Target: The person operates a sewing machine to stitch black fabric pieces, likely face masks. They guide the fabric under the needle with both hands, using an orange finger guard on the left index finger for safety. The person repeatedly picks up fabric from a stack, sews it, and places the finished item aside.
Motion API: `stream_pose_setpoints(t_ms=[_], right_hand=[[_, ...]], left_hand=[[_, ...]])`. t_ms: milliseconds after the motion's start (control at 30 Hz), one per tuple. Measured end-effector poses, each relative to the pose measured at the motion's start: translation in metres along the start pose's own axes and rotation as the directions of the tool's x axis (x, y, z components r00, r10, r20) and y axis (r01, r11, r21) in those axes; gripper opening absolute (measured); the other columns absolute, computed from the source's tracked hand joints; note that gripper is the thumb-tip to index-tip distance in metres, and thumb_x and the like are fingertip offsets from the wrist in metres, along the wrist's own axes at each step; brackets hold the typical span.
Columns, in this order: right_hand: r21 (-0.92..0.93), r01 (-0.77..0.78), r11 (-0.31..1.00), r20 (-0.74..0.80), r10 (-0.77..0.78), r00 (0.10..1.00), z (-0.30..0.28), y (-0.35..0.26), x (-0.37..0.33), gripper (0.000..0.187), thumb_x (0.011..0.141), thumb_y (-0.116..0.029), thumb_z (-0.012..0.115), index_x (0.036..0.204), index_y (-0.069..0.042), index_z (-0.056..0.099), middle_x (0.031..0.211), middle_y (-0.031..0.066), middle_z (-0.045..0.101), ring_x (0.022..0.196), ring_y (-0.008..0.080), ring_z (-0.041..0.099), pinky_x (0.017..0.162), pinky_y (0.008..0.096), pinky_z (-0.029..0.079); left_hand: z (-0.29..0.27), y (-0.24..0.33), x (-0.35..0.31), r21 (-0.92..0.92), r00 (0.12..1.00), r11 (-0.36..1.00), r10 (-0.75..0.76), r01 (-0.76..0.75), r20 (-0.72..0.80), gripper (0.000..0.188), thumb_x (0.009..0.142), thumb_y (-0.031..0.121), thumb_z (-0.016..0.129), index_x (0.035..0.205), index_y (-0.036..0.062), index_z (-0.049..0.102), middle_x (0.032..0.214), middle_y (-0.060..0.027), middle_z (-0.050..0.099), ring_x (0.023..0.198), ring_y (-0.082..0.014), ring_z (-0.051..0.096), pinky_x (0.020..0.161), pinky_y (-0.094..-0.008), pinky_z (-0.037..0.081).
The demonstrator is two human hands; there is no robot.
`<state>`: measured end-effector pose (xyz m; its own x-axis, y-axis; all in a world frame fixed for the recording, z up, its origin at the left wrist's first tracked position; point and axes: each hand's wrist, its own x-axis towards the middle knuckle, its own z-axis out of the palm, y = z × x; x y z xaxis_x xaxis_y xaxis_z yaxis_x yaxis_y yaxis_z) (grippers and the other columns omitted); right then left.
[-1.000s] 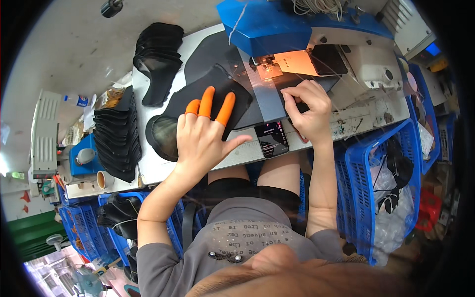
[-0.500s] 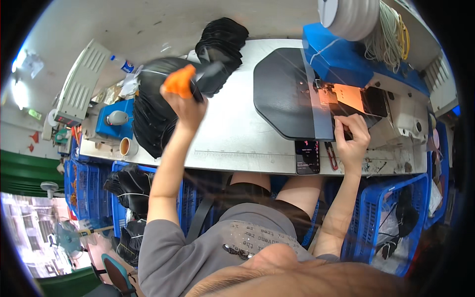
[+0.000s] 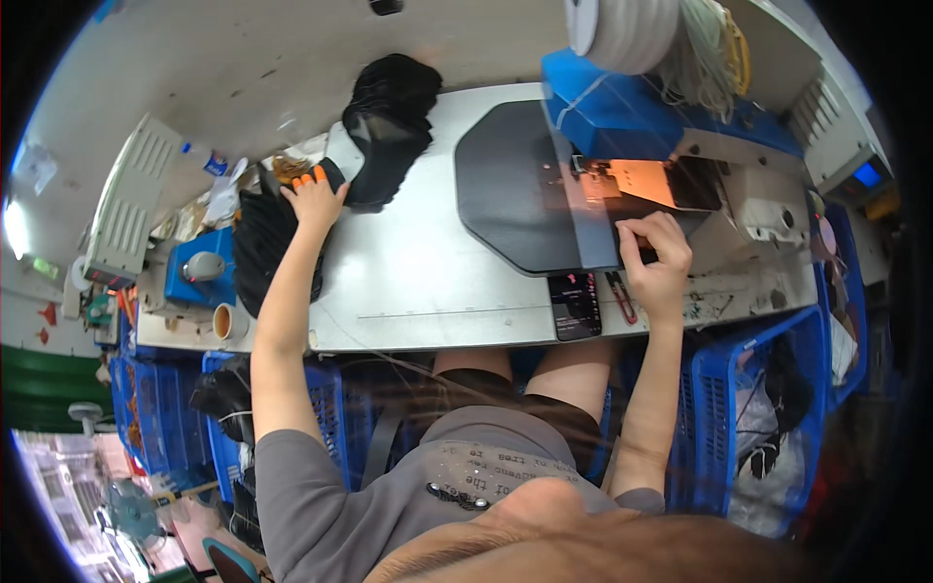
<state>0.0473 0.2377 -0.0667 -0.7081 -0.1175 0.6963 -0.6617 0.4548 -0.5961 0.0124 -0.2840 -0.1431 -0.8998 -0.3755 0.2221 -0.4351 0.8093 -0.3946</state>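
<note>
My left hand (image 3: 316,202), with orange covers on its fingertips, lies stretched out on the upper edge of a pile of black fabric pieces (image 3: 264,243). Beside it, farther back, stands a second stack of black pieces (image 3: 394,121), some with a sheer grey part. At the right, my right hand (image 3: 657,260) is closed in a pinch in front of the blue and white sewing machine (image 3: 617,107); what it pinches, if anything, is too small to make out. The lamp lights the needle area (image 3: 595,180) orange. A black eight-sided board (image 3: 510,189) extends left from the machine.
A phone (image 3: 575,309) and red thread snips (image 3: 622,297) lie near the table's front edge. At the left stand a cup (image 3: 228,321) and another blue machine (image 3: 199,267). Blue crates (image 3: 714,418) flank my legs. A large white spool (image 3: 627,34) hangs over the machine.
My left hand has come down from above the black pile and now rests on it, fingers spread. My right hand keeps its pinch by the machine. The whole view has shifted a little.
</note>
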Motion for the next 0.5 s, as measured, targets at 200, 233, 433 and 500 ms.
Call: stream_pose_setpoints(t_ms=[200, 233, 433, 500], right_hand=[[-0.095, -0.038, 0.995, -0.511, -0.016, 0.860, -0.035, 0.016, 0.052, 0.011, 0.089, -0.003, 0.066, 0.100, -0.001, 0.064, 0.088, 0.0066, 0.063, 0.073, 0.0143, 0.056, 0.067, 0.0275, 0.047], [-0.283, -0.019, 0.959, -0.499, -0.131, 0.857, -0.047, 0.020, 0.069, 0.018, 0.089, -0.003, 0.067, 0.107, -0.002, 0.064, 0.096, 0.0074, 0.063, 0.080, 0.0162, 0.059, 0.071, 0.0277, 0.048], [-0.524, 0.077, 0.848, -0.414, -0.332, 0.848, -0.088, 0.036, 0.133, 0.015, 0.082, -0.010, 0.074, 0.091, 0.000, 0.070, 0.090, 0.0174, 0.067, 0.085, 0.0315, 0.066, 0.077, 0.0366, 0.051], [-0.310, 0.096, 0.946, -0.435, -0.231, 0.870, -0.038, 0.056, 0.148, 0.013, 0.081, -0.010, 0.074, 0.085, 0.001, 0.068, 0.087, 0.0175, 0.066, 0.080, 0.0330, 0.065, 0.073, 0.0390, 0.051]], left_hand=[[-0.019, 0.034, 0.000, -0.150, 0.929, 0.975, 0.099, -0.162, -0.357, 0.047, 0.085, 0.041, 0.068, 0.105, -0.0012, 0.069, 0.120, -0.0282, 0.061, 0.118, -0.0443, 0.054, 0.102, -0.0751, 0.028], [-0.019, 0.040, -0.003, -0.174, 0.923, 0.968, 0.106, -0.181, -0.371, 0.048, 0.085, 0.042, 0.067, 0.106, -0.0014, 0.069, 0.119, -0.0285, 0.061, 0.116, -0.0443, 0.055, 0.102, -0.0741, 0.029], [-0.017, 0.119, -0.011, -0.233, 0.856, 0.873, 0.310, -0.428, -0.413, 0.061, 0.087, 0.044, 0.064, 0.131, 0.0028, 0.059, 0.130, -0.0326, 0.055, 0.117, -0.0453, 0.055, 0.102, -0.0652, 0.035], [0.035, 0.074, -0.030, -0.313, 0.929, 0.890, 0.249, -0.331, -0.275, 0.064, 0.086, 0.042, 0.064, 0.138, 0.0059, 0.054, 0.136, -0.0342, 0.049, 0.122, -0.0457, 0.051, 0.100, -0.0634, 0.035]])
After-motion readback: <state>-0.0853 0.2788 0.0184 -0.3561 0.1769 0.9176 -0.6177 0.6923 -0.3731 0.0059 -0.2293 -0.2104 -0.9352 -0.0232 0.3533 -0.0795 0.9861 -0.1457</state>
